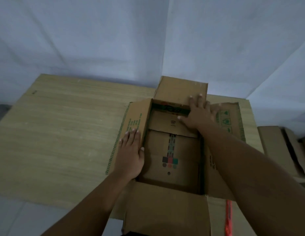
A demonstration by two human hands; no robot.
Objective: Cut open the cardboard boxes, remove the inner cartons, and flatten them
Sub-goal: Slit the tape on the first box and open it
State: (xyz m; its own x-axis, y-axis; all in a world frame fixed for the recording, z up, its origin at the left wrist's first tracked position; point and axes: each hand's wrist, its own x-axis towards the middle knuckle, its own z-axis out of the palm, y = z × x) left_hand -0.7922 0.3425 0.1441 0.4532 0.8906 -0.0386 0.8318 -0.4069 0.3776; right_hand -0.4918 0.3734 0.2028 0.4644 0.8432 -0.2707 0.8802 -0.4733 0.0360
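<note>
cardboard box (165,201) open on tabletop (63,133) | left hand (131,154) flat on left flap, right hand (197,113) flat at far flap, hands apart | press flaps fully outward before lifting inner carton (172,150)

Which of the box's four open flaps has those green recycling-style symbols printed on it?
The right flap, beside the right hand. The left flap shows green text lines.

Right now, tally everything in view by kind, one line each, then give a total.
Open cardboard box with its flaps spread: 1
Hands pressing flat on the flaps: 2, left hand and right hand
Wooden table: 1
Stack of flattened cardboard at the right: 1
Orange tool, partly out of view: 1
Total: 6
</note>
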